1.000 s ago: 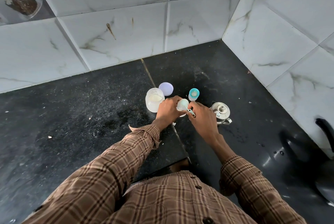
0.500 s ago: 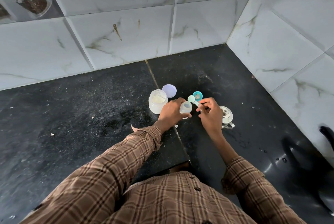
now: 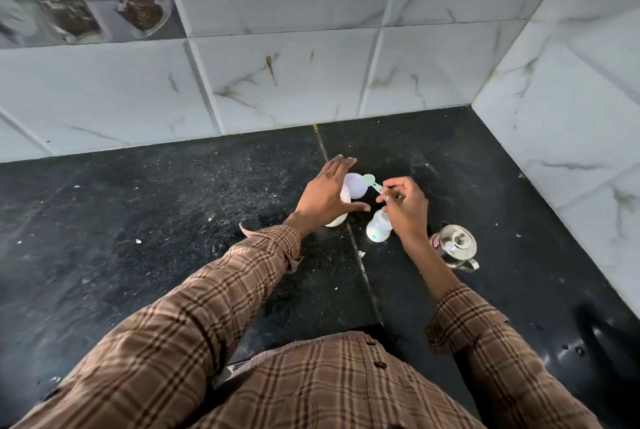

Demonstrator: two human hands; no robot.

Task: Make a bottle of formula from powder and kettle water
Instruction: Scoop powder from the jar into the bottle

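Setting: a person in a brown plaid shirt stands at a black counter (image 3: 173,221) that runs into a corner of white marbled wall tiles (image 3: 294,82).
Jar: one wide translucent jar (image 3: 337,219) stands on the counter near the back, mostly hidden under the left hand; its contents cannot be made out.
Lid: one pale lilac round lid (image 3: 355,184) shows just behind the jar, partly covered by the left hand's fingers.
Bottle: one small clear baby bottle (image 3: 377,231) stands upright on the counter just right of the jar, below the right hand; it holds something whitish and has a little blue-green near its base. Its top is hidden by the hand.
Scoop: one pale mint scoop (image 3: 370,183), bowl pointing left and away, held in the air above and behind the bottle.
Kettle: one small shiny steel kettle (image 3: 455,248) with a knobbed lid on, standing on the counter right of the bottle, just beyond the right wrist.
Left hand: the left hand (image 3: 325,195) is spread flat, fingers straight, hovering over the jar and lid; gripping nothing.
Right hand: the right hand (image 3: 403,205) pinches the scoop's handle between fingertips and thumb.
Wall niche: at upper left, two blurred glass containers (image 3: 138,9) with dark brown contents.
Count: two hands, one bottle, one jar, one lid, one scoop, one kettle.
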